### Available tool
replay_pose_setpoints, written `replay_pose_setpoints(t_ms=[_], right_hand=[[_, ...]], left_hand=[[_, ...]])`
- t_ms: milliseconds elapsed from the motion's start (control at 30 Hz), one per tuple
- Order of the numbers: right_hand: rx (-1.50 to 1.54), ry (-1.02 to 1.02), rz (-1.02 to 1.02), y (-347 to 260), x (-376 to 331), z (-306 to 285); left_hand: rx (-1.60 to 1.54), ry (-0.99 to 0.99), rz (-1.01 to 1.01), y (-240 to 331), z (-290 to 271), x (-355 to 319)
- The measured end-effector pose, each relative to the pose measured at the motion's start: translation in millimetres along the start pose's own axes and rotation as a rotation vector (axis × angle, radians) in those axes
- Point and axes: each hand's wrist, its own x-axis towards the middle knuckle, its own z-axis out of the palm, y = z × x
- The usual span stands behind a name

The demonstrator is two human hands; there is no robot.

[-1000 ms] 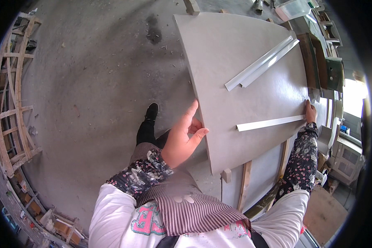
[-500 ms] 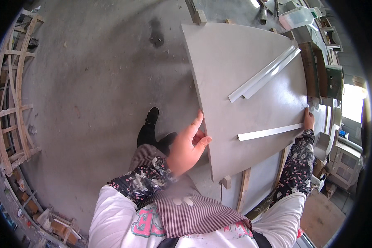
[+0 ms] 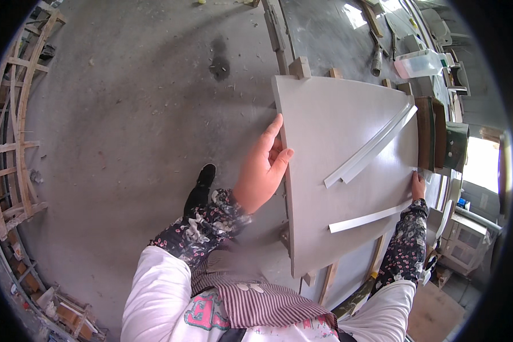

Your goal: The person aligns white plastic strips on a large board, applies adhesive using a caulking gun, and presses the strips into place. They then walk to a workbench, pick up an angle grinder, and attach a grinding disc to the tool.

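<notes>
A large light-grey panel [image 3: 310, 142] with a curved far edge lies flat on wooden supports in front of me, to the right. My left hand [image 3: 265, 168] is at its left edge, index finger stretched along the side, thumb tip at the top edge and the other fingers curled. At the panel's right edge, my right hand [image 3: 419, 185] is closed on the rim, its fingers partly hidden. Two long white strips [image 3: 371, 145] lie slantwise across the panel. A third white strip [image 3: 367, 219] lies nearer to me, its right end close to my right forearm.
Beyond the panel's right edge stands a brown box [image 3: 430, 134], with a dark green container [image 3: 456, 146] beside it. A clear plastic jug [image 3: 419, 64] is at the far right. Wooden blocks [image 3: 300, 67] stick out past the panel. A curved wooden frame [image 3: 20, 119] stands at the left.
My left hand has moved farther away along the panel's left edge. My right hand has shifted slightly farther along the right edge. The view has tilted; panel and strips keep their places.
</notes>
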Motion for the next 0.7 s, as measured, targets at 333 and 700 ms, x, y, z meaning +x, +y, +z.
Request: replay_pose_setpoints(t_ms=[333,700], right_hand=[[-0.097,-0.038,0.066,-40,22,-9],[-0.085,-0.023,0.059,-36,15,-8]], left_hand=[[0.19,0.077,0.039,8,7,21],[0.134,-0.008,-0.005,6,13,21]])
